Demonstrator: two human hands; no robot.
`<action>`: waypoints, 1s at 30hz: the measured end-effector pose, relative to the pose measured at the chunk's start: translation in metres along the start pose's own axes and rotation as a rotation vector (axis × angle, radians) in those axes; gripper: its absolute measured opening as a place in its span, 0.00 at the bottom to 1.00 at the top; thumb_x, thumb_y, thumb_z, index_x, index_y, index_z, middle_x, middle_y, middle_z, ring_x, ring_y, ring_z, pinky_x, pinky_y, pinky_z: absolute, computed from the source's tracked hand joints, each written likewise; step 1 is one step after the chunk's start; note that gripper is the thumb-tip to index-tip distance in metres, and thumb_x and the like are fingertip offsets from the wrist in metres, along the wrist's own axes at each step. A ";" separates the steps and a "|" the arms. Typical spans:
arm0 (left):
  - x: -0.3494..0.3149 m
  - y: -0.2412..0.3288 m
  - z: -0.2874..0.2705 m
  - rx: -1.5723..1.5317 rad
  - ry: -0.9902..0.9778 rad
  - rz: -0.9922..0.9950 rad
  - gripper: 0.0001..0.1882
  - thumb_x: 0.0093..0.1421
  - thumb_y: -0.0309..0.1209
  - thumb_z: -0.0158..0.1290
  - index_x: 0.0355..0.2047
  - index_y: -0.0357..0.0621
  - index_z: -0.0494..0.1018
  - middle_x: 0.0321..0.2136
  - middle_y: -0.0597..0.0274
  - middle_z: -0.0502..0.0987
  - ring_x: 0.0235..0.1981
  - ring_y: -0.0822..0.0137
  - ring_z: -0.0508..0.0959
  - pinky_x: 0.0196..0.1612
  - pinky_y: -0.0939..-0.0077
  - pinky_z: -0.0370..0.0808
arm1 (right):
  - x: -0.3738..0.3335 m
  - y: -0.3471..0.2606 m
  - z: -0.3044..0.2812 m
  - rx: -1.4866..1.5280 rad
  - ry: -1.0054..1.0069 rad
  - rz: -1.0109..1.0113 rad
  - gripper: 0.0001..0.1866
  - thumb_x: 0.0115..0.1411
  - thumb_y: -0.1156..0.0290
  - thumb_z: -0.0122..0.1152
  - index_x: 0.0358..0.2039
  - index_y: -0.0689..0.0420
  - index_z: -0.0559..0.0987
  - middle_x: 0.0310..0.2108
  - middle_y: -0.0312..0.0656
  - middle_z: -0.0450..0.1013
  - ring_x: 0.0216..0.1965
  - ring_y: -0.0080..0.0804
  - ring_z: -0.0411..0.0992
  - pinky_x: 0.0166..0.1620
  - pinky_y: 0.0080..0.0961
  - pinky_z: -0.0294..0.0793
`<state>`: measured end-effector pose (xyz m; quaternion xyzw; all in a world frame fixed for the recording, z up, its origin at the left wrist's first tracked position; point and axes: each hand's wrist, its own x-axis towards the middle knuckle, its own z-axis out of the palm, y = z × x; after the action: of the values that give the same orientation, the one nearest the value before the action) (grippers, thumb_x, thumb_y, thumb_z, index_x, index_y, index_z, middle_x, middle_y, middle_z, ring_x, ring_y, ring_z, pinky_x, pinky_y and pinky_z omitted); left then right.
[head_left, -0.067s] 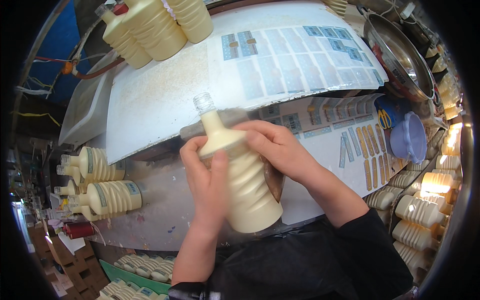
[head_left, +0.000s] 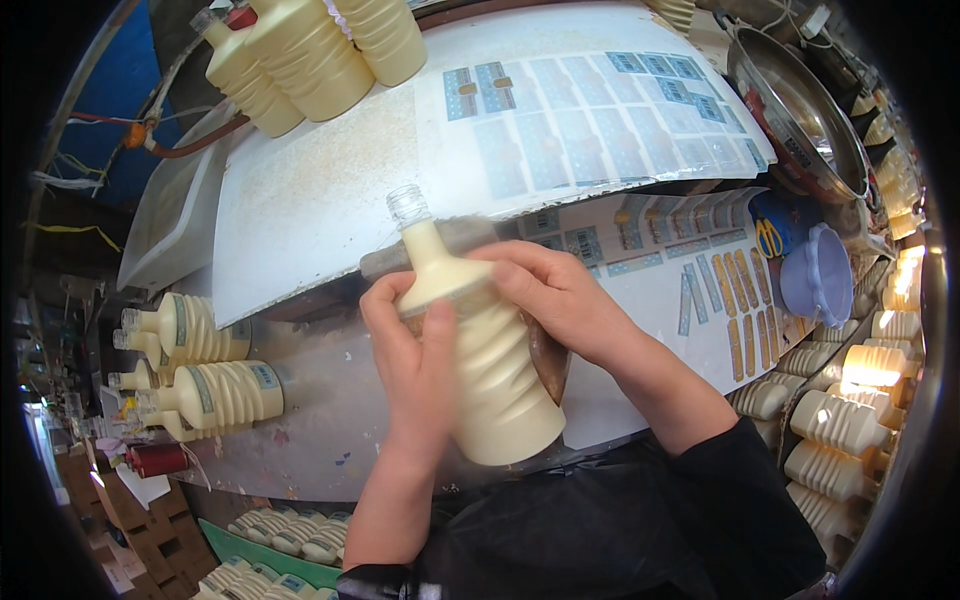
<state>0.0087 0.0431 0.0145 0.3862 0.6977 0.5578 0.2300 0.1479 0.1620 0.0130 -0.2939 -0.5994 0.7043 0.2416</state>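
A cream bottle [head_left: 505, 385] with wavy ridges and a clear threaded neck leans in front of me, its neck pointing away. My left hand [head_left: 408, 335] wraps the left side of its shoulder, the thumb lying on a narrow grey-blue strip [head_left: 465, 291] that runs around it. My right hand [head_left: 560, 300] grips the shoulder from the right, fingertips curled over the top. Behind the neck is a grey rest or folded cloth [head_left: 385, 263]. A brown curved piece [head_left: 547, 365] shows beside the bottle's right side, mostly hidden.
Ahead, a sloped white board [head_left: 340, 180] carries blue labels. On the right are a sheet with gold and blue strips [head_left: 740, 345], a lilac bucket [head_left: 818, 275], scissors [head_left: 768, 238] and a metal pan [head_left: 800, 110]. More bottles [head_left: 225, 395] lie left and others [head_left: 310, 65] stand at the back.
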 end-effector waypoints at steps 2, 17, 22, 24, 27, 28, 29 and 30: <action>0.000 0.001 0.001 -0.001 0.003 -0.002 0.23 0.69 0.38 0.52 0.56 0.34 0.63 0.50 0.49 0.69 0.52 0.60 0.70 0.58 0.63 0.68 | -0.002 0.000 0.000 -0.019 0.004 -0.002 0.21 0.70 0.60 0.58 0.54 0.64 0.79 0.47 0.46 0.80 0.49 0.30 0.77 0.53 0.27 0.74; -0.001 0.009 0.003 -0.134 -0.001 -0.132 0.20 0.73 0.38 0.50 0.57 0.39 0.62 0.51 0.55 0.70 0.50 0.68 0.70 0.56 0.71 0.70 | -0.003 -0.011 0.008 -0.177 0.067 0.049 0.26 0.63 0.55 0.67 0.53 0.63 0.81 0.29 0.41 0.79 0.31 0.24 0.75 0.37 0.26 0.74; -0.002 0.012 0.002 -0.134 -0.026 -0.114 0.18 0.75 0.37 0.47 0.58 0.40 0.62 0.50 0.58 0.70 0.50 0.71 0.69 0.56 0.74 0.69 | -0.003 -0.015 0.008 -0.224 0.074 0.037 0.26 0.61 0.54 0.69 0.51 0.63 0.82 0.27 0.42 0.77 0.30 0.26 0.75 0.36 0.27 0.74; -0.002 0.012 0.002 -0.139 -0.028 -0.110 0.18 0.76 0.37 0.47 0.58 0.40 0.62 0.50 0.58 0.70 0.50 0.71 0.69 0.56 0.74 0.69 | -0.003 -0.012 0.009 -0.237 0.082 0.021 0.27 0.61 0.53 0.69 0.51 0.62 0.82 0.27 0.42 0.77 0.30 0.27 0.75 0.36 0.28 0.74; -0.002 0.011 0.002 -0.140 -0.024 -0.100 0.17 0.76 0.37 0.46 0.58 0.39 0.62 0.50 0.58 0.70 0.49 0.71 0.70 0.55 0.74 0.69 | -0.002 -0.010 0.009 -0.233 0.085 0.012 0.26 0.61 0.54 0.68 0.51 0.61 0.82 0.27 0.43 0.77 0.30 0.28 0.75 0.37 0.28 0.74; -0.002 0.010 0.002 -0.147 -0.019 -0.107 0.20 0.74 0.39 0.49 0.58 0.39 0.62 0.50 0.55 0.70 0.50 0.69 0.71 0.55 0.71 0.70 | -0.002 -0.010 0.010 -0.228 0.085 0.012 0.25 0.61 0.54 0.68 0.51 0.61 0.82 0.27 0.43 0.78 0.30 0.28 0.75 0.37 0.28 0.74; -0.001 0.008 0.001 -0.154 -0.013 -0.114 0.22 0.72 0.41 0.51 0.58 0.39 0.62 0.51 0.52 0.71 0.50 0.66 0.72 0.55 0.69 0.71 | -0.002 -0.009 0.010 -0.217 0.084 0.009 0.25 0.61 0.54 0.67 0.51 0.60 0.82 0.28 0.43 0.78 0.30 0.28 0.75 0.37 0.28 0.74; -0.001 0.007 0.001 -0.161 -0.008 -0.121 0.25 0.70 0.43 0.54 0.58 0.39 0.61 0.51 0.49 0.71 0.51 0.64 0.73 0.55 0.67 0.72 | -0.002 -0.008 0.010 -0.206 0.084 0.005 0.24 0.62 0.55 0.67 0.51 0.60 0.82 0.28 0.43 0.78 0.30 0.28 0.75 0.37 0.28 0.74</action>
<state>0.0121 0.0436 0.0205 0.3257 0.6719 0.5954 0.2964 0.1425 0.1547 0.0226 -0.3479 -0.6573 0.6266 0.2329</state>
